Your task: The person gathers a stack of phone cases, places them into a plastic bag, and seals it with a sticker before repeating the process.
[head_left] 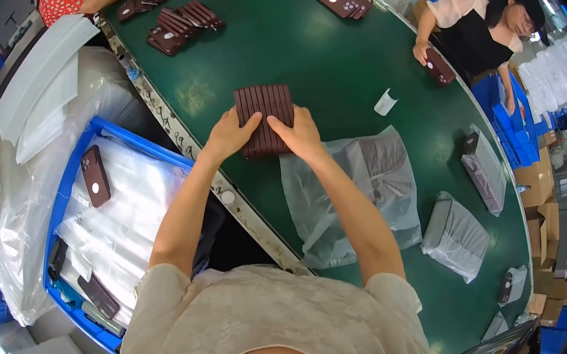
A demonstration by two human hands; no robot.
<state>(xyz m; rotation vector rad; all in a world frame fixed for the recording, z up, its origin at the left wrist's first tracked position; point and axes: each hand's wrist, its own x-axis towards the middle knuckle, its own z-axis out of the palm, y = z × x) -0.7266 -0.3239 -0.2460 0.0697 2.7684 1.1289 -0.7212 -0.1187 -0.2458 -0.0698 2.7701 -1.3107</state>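
Right now, in the head view, both hands press on a neat row of dark brown phone cases (266, 118) lying on the green conveyor table (325, 57) at the centre of the frame. The left hand (230, 135) lies on the stack's left edge, thumb on top and fingers curled around the side; the right hand (299, 134) mirrors it on the lower right edge, its fingers pressed together against the cases. Just below the right forearm, a clear plastic bag (350, 190) lies flat on the table, apparently with some cases already inside. By my judgement the step in hand is squaring the row into a tight block; the next move calls for an even squeeze from both sides so that no case slips out as the block lifts toward the bag. Further packed bags (454, 235) lie at the lower right. Loose piles of cases (181, 24) sit at the upper left, near another person's arm. A co-worker's hand (420, 53) holds a case at the upper right edge. A blue crate (58, 206) lined with plastic stands at the left.
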